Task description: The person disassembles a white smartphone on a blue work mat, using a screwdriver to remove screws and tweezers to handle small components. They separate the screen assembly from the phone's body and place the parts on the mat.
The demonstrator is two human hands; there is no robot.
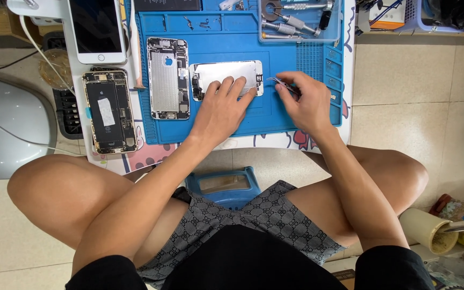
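Left hand (222,109) is resting fingers spread and flat on the silver phone screen assembly (226,75), pinning it face down on the blue repair mat (253,115); the hand is open, not clasped around anything. Right hand (306,104) is pinching metal tweezers (281,84) closed between thumb and fingers, tips pointing at the right end of the assembly, just beside its edge. Step in hand looks like fine part work on the back of the screen assembly, likely at a small screw or bracket, too small to tell. Next move is calling for a steady tweezer tip and firm hold-down. Opened phone chassis (167,78) is lying just left of it, a second opened phone body (109,111) further left on the surface, screwdriver tray (296,21) above
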